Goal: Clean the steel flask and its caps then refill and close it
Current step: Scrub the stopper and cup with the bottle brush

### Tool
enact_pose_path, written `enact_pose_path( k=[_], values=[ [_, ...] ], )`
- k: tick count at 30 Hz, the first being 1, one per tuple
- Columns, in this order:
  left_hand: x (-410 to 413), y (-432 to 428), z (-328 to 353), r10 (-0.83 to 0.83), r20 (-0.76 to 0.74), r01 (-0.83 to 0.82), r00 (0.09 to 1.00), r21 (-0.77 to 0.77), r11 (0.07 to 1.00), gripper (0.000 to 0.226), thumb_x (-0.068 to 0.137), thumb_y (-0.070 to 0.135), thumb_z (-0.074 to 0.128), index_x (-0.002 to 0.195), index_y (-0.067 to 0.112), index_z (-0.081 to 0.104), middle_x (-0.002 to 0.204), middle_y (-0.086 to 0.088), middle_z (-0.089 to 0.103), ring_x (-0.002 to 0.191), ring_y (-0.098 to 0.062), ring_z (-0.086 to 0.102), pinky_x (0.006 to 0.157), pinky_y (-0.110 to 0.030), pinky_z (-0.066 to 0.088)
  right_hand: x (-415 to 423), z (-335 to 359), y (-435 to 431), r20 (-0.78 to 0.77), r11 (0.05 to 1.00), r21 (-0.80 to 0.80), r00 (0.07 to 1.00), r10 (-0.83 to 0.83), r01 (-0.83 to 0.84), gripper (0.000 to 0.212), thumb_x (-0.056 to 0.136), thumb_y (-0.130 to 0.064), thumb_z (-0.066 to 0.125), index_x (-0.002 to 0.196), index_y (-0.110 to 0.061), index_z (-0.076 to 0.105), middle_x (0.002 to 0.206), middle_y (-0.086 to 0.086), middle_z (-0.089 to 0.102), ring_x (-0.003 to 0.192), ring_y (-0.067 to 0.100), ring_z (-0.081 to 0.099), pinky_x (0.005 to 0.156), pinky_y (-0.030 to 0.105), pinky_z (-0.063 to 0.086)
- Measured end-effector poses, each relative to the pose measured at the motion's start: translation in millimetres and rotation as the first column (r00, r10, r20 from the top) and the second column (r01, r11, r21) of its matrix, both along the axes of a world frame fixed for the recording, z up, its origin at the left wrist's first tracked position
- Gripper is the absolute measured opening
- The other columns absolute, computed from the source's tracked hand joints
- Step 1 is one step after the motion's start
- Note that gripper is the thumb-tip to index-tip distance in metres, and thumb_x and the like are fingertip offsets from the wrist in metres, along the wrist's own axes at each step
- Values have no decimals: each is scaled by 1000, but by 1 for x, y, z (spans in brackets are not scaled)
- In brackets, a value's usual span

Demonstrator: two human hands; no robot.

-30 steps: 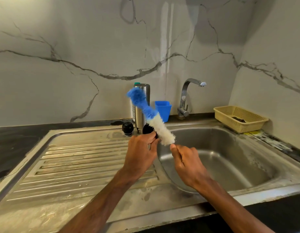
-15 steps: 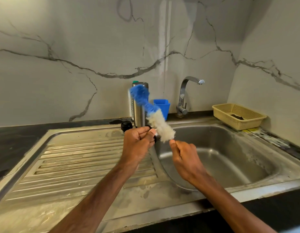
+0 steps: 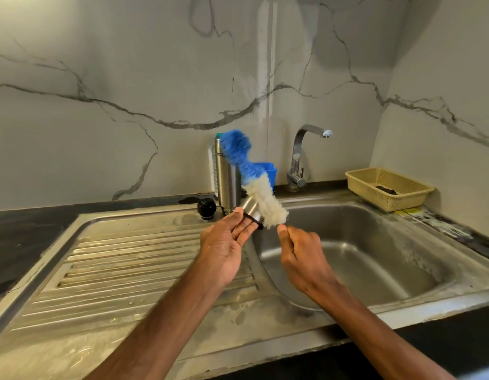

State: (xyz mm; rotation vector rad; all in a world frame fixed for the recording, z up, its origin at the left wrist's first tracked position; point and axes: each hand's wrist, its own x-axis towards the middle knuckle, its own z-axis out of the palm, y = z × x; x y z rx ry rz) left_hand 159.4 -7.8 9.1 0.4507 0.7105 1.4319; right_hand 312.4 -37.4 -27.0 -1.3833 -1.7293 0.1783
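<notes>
The steel flask (image 3: pixel 226 176) stands upright at the back of the drainboard, beside the basin. My left hand (image 3: pixel 227 237) holds its steel outer cap (image 3: pixel 251 209) between thumb and fingers, tilted, above the basin's left rim. My right hand (image 3: pixel 299 252) grips the hidden handle of a blue and white bottle brush (image 3: pixel 254 178), whose white bristles lie against the cap while the blue tip points up in front of the flask. A black inner cap (image 3: pixel 207 208) sits on the drainboard left of the flask.
The steel sink basin (image 3: pixel 361 259) lies under my right hand, with the tap (image 3: pixel 302 157) behind it. A blue plastic cup (image 3: pixel 269 171) stands behind the brush. A yellow basket (image 3: pixel 388 187) sits at the back right. The ribbed drainboard (image 3: pixel 133 264) spreads to the left.
My left hand has lifted the steel cap off the drainboard and turned it so its steel side shows. The brush has shifted slightly against it in my right hand.
</notes>
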Motion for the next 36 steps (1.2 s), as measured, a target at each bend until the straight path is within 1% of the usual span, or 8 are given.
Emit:
enact_pose_path(
  k=[4, 8, 11, 15, 18, 22, 26, 36],
  values=[
    [2, -1, 0, -24, 133, 31, 991, -52, 998, 24, 89, -6, 64, 113, -6, 61, 107, -26, 73, 82, -27, 77, 64, -31, 64, 0, 3, -1, 51, 1000, 0, 999, 12, -12, 43, 106, -33, 40, 63, -31, 39, 51, -9, 42, 51, 4, 50, 45, 19, 34],
    [5, -4, 0, -34, 203, 52, 979, -81, 995, 36, 89, -8, 62, 125, -6, 56, 108, -30, 70, 97, -34, 73, 63, -32, 64, 3, 6, 0, -97, 1000, 18, 995, 6, -4, 43, 106, -27, 41, 63, -24, 43, 52, -11, 41, 43, 5, 40, 42, 17, 29],
    [8, -8, 2, -43, 203, 64, 978, -98, 993, 28, 93, -8, 59, 121, -8, 58, 111, -29, 69, 100, -34, 71, 63, -32, 63, 1, 6, -2, -40, 999, 36, 999, 28, -27, 45, 106, -26, 43, 61, -30, 40, 50, -11, 39, 43, 4, 43, 43, 16, 30],
    [9, -11, 4, -62, 244, 84, 968, -83, 993, 19, 95, -8, 56, 114, -9, 58, 106, -30, 70, 92, -33, 72, 65, -32, 64, 4, 8, 1, -156, 998, 60, 987, 33, -24, 46, 106, -22, 43, 61, -26, 39, 46, -12, 39, 42, 5, 38, 41, 17, 30],
    [12, -13, 3, -80, 232, 104, 969, -90, 991, 13, 95, -8, 55, 107, -8, 60, 96, -26, 73, 89, -30, 72, 84, -33, 61, 4, 5, 0, -67, 997, 71, 997, 48, -43, 47, 106, -26, 43, 60, -29, 38, 47, -11, 39, 44, 5, 37, 45, 15, 28],
    [11, -13, 3, -102, 252, 123, 962, -72, 990, 17, 96, -7, 54, 112, -9, 59, 102, -29, 72, 93, -31, 74, 72, -34, 64, 9, 8, 5, -176, 996, 84, 983, 48, -34, 47, 106, -23, 43, 59, -25, 39, 47, -11, 37, 44, 7, 35, 44, 18, 28],
    [12, -12, 0, -120, 218, 141, 969, -83, 987, 22, 94, -7, 55, 115, -8, 60, 106, -27, 72, 97, -30, 74, 73, -32, 63, 8, 5, 2, -78, 992, 97, 993, 94, -86, 48, 106, -23, 44, 58, -26, 37, 47, -10, 42, 44, 9, 35, 45, 16, 24],
    [8, -10, 0, -177, 207, 194, 962, -65, 979, 30, 94, -4, 57, 123, -11, 58, 112, -29, 72, 94, -32, 75, 68, -34, 64, 14, 6, 9, -184, 994, 111, 982, 31, -10, 51, 106, -25, 43, 57, -20, 33, 48, -11, 32, 46, 7, 27, 46, 27, 23]
  ],
)
